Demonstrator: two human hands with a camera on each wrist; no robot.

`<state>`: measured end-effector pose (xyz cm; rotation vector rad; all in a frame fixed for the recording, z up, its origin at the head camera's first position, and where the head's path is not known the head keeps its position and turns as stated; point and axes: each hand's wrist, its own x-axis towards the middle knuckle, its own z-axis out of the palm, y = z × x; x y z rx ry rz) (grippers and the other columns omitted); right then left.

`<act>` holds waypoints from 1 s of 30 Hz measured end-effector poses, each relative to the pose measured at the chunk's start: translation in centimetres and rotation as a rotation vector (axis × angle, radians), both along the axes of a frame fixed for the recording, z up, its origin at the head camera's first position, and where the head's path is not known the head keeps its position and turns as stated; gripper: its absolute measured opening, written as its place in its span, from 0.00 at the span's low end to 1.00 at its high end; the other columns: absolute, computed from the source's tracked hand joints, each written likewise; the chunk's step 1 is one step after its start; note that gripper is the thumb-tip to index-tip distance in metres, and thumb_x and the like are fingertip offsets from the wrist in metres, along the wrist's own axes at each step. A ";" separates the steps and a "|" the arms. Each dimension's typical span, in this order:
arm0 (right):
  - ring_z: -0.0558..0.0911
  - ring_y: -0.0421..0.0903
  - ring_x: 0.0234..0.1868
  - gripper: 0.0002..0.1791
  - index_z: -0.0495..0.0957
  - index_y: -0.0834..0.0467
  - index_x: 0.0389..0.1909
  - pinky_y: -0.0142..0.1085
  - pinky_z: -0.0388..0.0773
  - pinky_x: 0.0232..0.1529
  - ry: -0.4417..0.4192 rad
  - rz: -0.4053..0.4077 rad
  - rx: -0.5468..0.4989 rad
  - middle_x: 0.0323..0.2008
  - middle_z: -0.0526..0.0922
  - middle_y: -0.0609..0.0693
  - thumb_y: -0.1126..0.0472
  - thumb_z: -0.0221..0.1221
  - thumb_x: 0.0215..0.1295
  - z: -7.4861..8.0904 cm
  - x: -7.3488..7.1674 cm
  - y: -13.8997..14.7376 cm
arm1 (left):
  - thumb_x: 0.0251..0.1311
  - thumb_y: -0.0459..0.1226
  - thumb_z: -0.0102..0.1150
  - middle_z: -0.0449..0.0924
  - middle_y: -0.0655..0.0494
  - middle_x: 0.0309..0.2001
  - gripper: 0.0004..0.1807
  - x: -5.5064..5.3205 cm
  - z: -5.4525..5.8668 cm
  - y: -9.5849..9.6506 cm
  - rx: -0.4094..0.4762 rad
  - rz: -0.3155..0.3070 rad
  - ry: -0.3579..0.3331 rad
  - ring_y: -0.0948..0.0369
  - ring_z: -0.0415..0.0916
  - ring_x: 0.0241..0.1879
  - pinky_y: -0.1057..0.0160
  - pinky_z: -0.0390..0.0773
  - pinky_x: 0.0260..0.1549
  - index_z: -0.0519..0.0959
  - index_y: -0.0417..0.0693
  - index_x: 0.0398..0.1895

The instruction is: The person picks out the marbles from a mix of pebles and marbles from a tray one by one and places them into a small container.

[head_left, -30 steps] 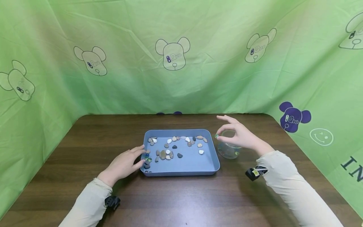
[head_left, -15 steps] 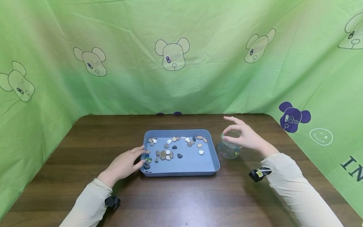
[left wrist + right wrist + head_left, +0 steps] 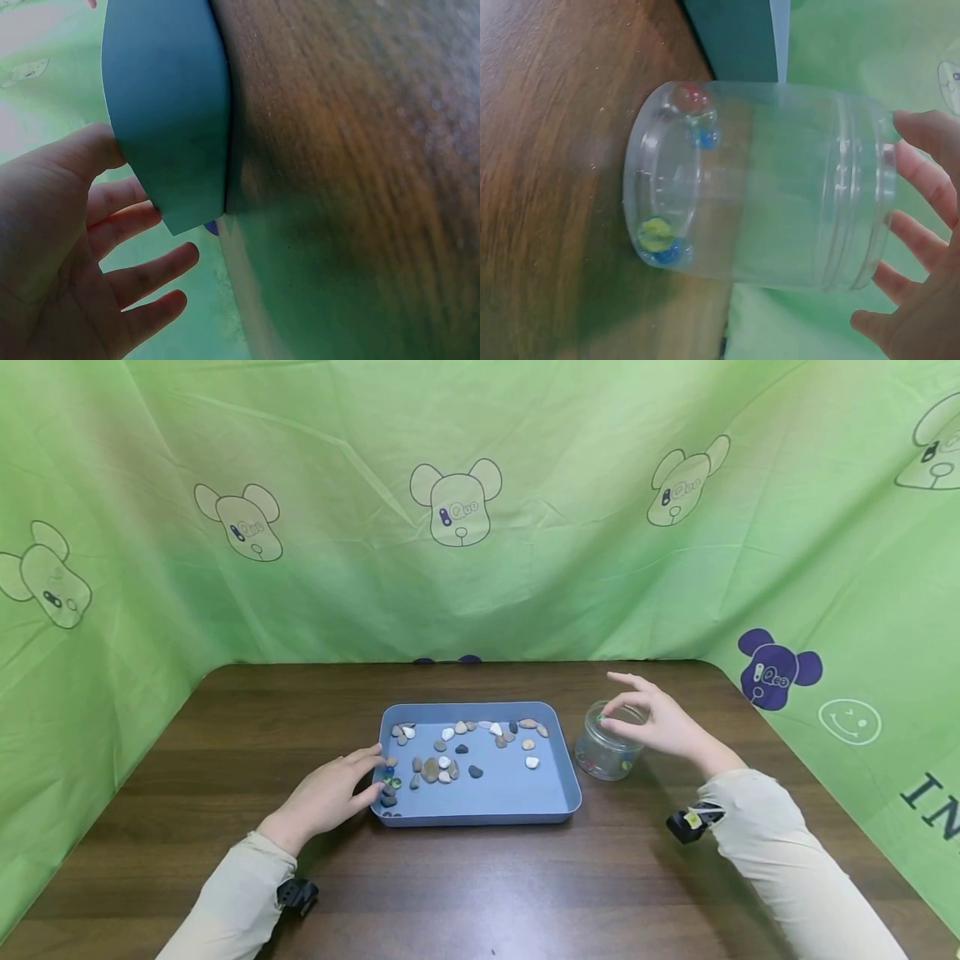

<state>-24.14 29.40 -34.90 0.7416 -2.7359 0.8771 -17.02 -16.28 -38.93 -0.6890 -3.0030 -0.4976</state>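
Green marble (image 3: 602,717) now farther right, in right-hand fingers (image 3: 621,700) at jar (image 3: 600,755) mouth

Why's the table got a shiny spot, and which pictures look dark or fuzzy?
Head view: light probably bouncing off the table makes a pale glare near the bottom; left wrist view: the left hand looks dim; right wrist view: hazy, the marbles in the jar blurry.

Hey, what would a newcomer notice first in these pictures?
Probably the bright green cloth backdrop printed with cartoon heads, behind the brown wooden table. Next, the blue rectangular tray of stone pebbles, mid-table; right of it, the right hand pinches a small green marble at the mouth of a clear cylindrical jar.
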 end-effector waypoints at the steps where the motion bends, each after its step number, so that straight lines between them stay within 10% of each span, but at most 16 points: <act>1: 0.62 0.69 0.65 0.04 0.81 0.51 0.30 0.64 0.58 0.60 -0.003 -0.005 0.002 0.65 0.64 0.65 0.61 0.66 0.53 -0.1 0.0 0.1 | 0.64 0.44 0.51 0.67 0.44 0.65 0.22 0.0 0.0 0.0 0.000 0.001 -0.001 0.46 0.67 0.63 0.46 0.70 0.59 0.74 0.46 0.58; 30: 0.61 0.71 0.63 0.03 0.82 0.54 0.32 0.65 0.59 0.58 -0.031 -0.036 0.090 0.63 0.65 0.67 0.60 0.63 0.56 -0.9 -0.3 -0.4 | 0.64 0.44 0.51 0.66 0.45 0.66 0.21 0.0 -0.1 0.0 0.016 -0.005 0.004 0.46 0.68 0.63 0.46 0.70 0.58 0.74 0.48 0.59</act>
